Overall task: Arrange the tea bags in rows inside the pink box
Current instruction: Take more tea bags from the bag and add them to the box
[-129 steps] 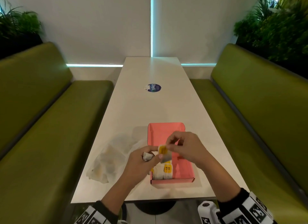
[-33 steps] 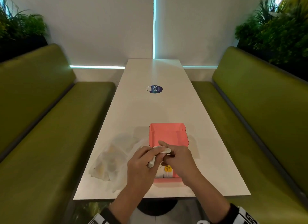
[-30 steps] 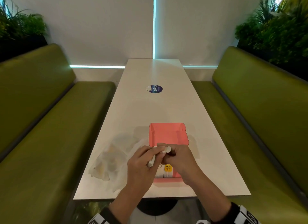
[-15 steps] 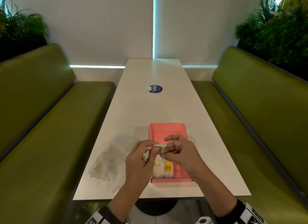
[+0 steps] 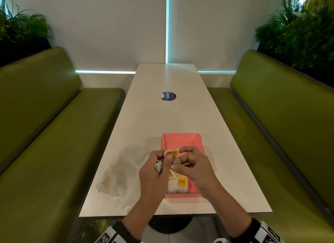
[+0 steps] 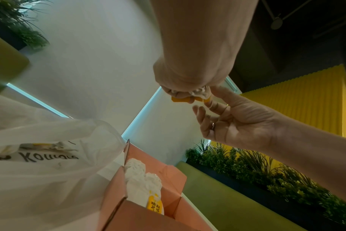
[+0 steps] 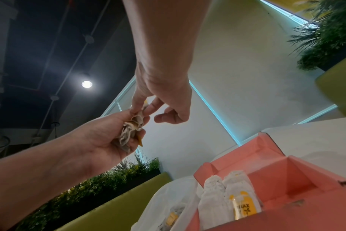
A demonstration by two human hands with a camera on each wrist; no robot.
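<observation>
The pink box (image 5: 181, 143) lies open on the white table, with two white tea bags (image 5: 176, 185) bearing yellow tags side by side in its near left corner. Above the box my left hand (image 5: 166, 159) grips a small bunch of tea bags (image 5: 172, 156). My right hand (image 5: 178, 157) pinches the top one with thumb and forefinger. In the right wrist view the right hand (image 7: 143, 109) nips the top of the bunch of tea bags (image 7: 131, 129), which sits in the left hand (image 7: 101, 137). In the left wrist view a yellow tag (image 6: 180, 99) sticks out under the left hand.
A crumpled clear plastic bag (image 5: 117, 177) with more tea bags lies on the table left of the box. A round blue sticker (image 5: 169, 96) marks the table's middle. Green benches run along both sides, with plants behind them.
The tea bag between my hands has turned so its yellow tag faces up on top of the bunch. Both hands stay together over the box's near half.
</observation>
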